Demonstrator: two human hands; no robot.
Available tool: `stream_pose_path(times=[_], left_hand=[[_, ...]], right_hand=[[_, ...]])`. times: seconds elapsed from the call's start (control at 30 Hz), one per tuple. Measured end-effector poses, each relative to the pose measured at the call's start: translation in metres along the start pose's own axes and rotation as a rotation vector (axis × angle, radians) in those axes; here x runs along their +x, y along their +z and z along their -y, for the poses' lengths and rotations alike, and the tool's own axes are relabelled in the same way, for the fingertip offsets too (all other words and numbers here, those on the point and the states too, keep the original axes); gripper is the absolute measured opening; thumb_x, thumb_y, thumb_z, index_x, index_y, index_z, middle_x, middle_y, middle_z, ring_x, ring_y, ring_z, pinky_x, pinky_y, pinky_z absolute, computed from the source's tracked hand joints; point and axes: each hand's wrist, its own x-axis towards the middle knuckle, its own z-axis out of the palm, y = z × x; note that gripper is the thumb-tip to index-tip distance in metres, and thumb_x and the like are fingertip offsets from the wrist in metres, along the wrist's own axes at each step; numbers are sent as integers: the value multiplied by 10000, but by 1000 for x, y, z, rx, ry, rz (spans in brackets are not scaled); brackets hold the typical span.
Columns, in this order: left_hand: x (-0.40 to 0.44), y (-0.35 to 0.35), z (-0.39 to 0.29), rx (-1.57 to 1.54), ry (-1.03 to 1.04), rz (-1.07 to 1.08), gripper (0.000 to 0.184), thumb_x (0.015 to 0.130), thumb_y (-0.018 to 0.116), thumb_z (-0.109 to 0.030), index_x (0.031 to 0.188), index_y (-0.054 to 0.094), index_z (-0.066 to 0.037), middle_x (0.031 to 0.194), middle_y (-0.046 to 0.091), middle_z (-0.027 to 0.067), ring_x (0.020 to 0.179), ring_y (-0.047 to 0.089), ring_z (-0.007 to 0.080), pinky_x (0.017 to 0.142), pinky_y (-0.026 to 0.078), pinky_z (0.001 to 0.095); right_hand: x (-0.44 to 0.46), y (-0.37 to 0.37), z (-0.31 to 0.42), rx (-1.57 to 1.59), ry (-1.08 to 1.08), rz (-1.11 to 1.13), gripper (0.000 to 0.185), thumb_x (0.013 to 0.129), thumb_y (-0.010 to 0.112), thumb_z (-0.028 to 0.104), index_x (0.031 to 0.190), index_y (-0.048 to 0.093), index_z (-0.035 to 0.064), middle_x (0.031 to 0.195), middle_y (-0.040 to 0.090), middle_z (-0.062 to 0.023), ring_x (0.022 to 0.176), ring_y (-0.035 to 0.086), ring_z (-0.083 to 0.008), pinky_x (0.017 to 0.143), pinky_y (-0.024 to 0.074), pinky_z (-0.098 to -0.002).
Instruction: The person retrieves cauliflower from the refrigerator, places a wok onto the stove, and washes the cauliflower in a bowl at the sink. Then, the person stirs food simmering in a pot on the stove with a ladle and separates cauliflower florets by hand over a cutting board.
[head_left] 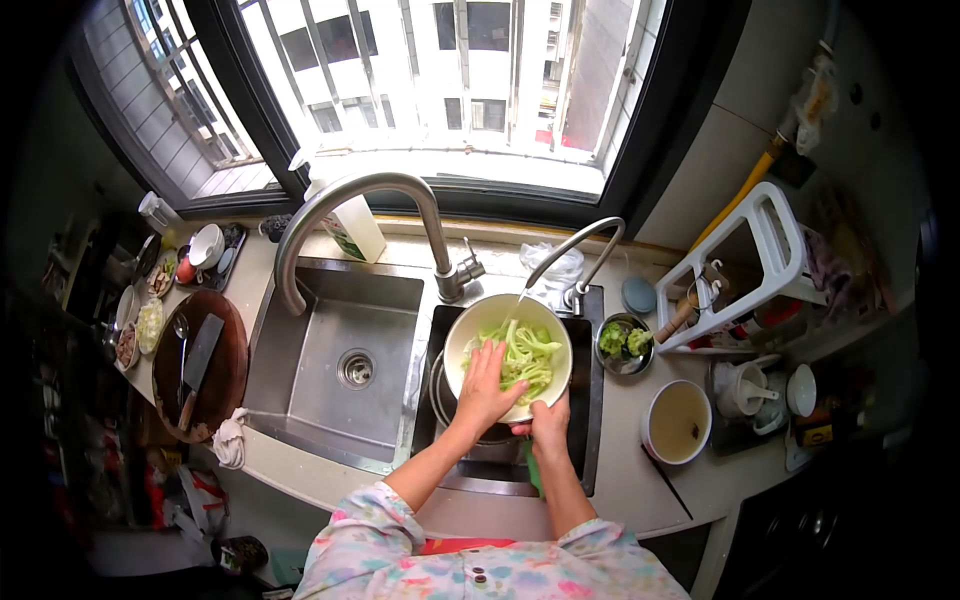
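Observation:
A white bowl (462, 325) holds pale green cut vegetable pieces (532, 352) that look like cauliflower stems. It is above the right sink basin, under the thin curved tap (570, 240), from which a fine stream seems to fall. My left hand (486, 388) reaches into the bowl, fingers stretched out over the pieces. On the bowl's near right rim, my right hand (546, 424) is closed, thumb on the edge; its other fingers are partly hidden. Beneath the bowl, a metal pot (438, 395) sits in the basin, mostly covered.
The left sink basin (330, 410) has a large tap (370, 182) over it. Left of it, a cleaver (205, 350) lies on a round chopping board (225, 385). To the right are a small bowl of green florets (612, 362), a white pot of cloudy liquid (678, 425) and a white rack (780, 240).

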Motion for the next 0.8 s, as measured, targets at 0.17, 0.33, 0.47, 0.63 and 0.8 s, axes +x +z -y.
stream_pose_path(times=[0.17, 0.33, 0.47, 0.63, 0.8], left_hand=[[-18, -29, -3, 149, -50, -522, 477, 726, 613, -84, 1173, 468, 2, 1206, 463, 198, 1132, 436, 336, 946, 361, 391], [-28, -4, 55, -728, -550, -249, 457, 706, 530, -17, 1156, 460, 14, 1028, 585, 123, 880, 603, 219, 700, 515, 308], [-26, -31, 22, -914, -708, -202, 461, 704, 393, 51, 1155, 469, -14, 994, 599, 111, 706, 637, 178, 460, 519, 248], [-31, -51, 6, -745, -644, -310, 561, 719, 387, 38, 1268, 418, -75, 1026, 590, 113, 696, 629, 178, 405, 484, 242], [-37, -65, 9, -625, -641, -383, 615, 713, 393, 27, 1311, 404, -116, 1016, 600, 98, 685, 618, 156, 408, 479, 229]], right_hand=[[1, -1, 3, 34, 24, -14, 553, 692, 350, -42, 1242, 321, 3, 921, 578, -197, 475, 591, -207, 310, 470, -241], [5, -6, 8, -32, 158, 78, 434, 761, 416, 20, 1190, 371, -22, 819, 606, -168, 467, 592, -200, 320, 466, -248], [40, -28, -2, -449, 125, 19, 314, 866, 538, 264, 1036, 562, 1, 680, 610, -73, 489, 589, -145, 364, 466, -245], [96, -20, 45, -1047, -807, -235, 289, 810, 581, 200, 1021, 572, 4, 972, 552, -186, 903, 536, -328, 764, 444, -401], [158, -14, 37, -1703, -808, -248, 139, 751, 608, 163, 822, 616, 44, 848, 546, -175, 824, 546, -341, 700, 482, -408]])
